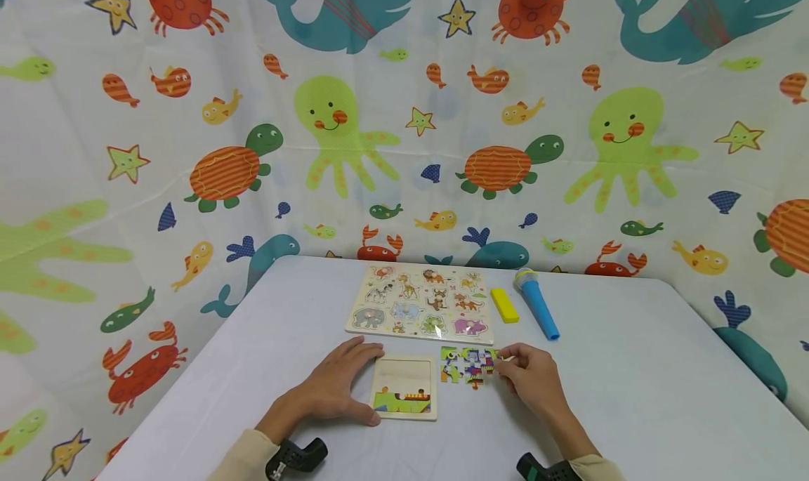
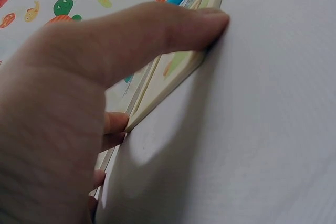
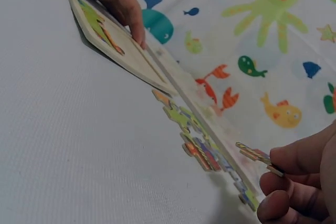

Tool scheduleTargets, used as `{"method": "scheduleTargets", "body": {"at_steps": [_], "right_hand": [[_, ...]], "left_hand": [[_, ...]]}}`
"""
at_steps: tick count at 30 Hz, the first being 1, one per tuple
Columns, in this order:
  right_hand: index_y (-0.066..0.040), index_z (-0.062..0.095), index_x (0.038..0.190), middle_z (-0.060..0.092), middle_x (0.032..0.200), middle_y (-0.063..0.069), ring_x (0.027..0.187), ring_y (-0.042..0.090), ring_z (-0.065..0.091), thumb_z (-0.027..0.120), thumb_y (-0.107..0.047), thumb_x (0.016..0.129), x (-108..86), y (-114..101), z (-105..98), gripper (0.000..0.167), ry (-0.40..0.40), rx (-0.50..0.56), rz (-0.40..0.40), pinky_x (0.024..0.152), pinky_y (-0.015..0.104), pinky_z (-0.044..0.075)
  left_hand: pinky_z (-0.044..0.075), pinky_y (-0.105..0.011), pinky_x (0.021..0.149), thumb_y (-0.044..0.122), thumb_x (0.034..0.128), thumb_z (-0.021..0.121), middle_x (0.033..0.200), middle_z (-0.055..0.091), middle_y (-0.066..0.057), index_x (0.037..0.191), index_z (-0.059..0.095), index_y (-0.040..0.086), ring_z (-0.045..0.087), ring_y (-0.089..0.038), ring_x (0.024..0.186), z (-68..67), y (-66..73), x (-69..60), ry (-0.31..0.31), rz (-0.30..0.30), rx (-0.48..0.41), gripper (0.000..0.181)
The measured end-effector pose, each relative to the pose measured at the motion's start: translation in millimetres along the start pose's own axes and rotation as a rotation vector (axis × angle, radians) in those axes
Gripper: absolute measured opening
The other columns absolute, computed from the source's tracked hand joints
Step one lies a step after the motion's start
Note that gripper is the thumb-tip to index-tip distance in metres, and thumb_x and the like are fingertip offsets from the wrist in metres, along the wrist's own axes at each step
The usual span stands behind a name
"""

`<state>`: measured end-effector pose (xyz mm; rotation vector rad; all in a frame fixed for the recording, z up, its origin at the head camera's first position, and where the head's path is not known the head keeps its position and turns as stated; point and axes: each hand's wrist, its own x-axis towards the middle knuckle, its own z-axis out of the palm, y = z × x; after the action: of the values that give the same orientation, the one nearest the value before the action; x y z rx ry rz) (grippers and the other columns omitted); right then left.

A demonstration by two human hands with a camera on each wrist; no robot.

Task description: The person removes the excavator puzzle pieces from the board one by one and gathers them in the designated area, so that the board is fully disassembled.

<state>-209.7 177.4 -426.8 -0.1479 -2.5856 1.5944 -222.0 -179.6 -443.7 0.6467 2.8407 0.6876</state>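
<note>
A small square wooden puzzle tray (image 1: pixel 404 388) lies on the table, with joined pieces along its near part and bare wood beyond. My left hand (image 1: pixel 338 383) holds its left side, the thumb (image 2: pixel 199 27) at the near corner and a fingertip at the far one. Right of the tray lies a cluster of loose jigsaw pieces (image 1: pixel 454 366). My right hand (image 1: pixel 532 379) is at the right end of that cluster. Between its thumb and fingers it pinches one jigsaw piece (image 3: pixel 254 153), raised off the table in the right wrist view; its picture is seen only edge-on.
Behind the tray lies a large wooden animal puzzle board (image 1: pixel 420 302). To its right are a yellow block (image 1: pixel 504 305) and a blue toy microphone (image 1: pixel 538 305). A sea-animal curtain (image 1: pixel 385 151) hangs behind the white table (image 1: pixel 645 383).
</note>
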Motion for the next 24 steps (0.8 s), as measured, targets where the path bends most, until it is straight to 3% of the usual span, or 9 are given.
{"method": "scheduleTargets", "body": {"at_steps": [13, 24], "right_hand": [[-0.001, 0.072, 0.099, 0.06, 0.066, 0.004, 0.058, 0.017, 0.054, 0.072, -0.01, 0.09, 3.1, 8, -1, 0.013, 0.003, -0.045, 0.033, 0.048, 0.023, 0.045], [-0.001, 0.073, 0.097, 0.06, 0.065, 0.003, 0.061, 0.017, 0.053, 0.073, -0.011, 0.088, 4.7, 12, 0, 0.013, -0.017, -0.09, 0.014, 0.05, 0.023, 0.043]], "left_hand": [[0.021, -0.064, 0.12, 0.072, 0.061, 0.08, 0.16, 0.037, 0.008, 0.152, 0.044, 0.03, 0.015, -0.03, 0.155, -0.2, 0.4, -0.1, -0.008, -0.004, -0.002, 0.106], [0.022, -0.064, 0.12, 0.072, 0.0609, 0.08, 0.16, 0.038, 0.008, 0.151, 0.044, 0.031, 0.016, -0.03, 0.155, 0.3, 0.1, -0.7, 0.0, 0.002, 0.005, 0.106]]}}
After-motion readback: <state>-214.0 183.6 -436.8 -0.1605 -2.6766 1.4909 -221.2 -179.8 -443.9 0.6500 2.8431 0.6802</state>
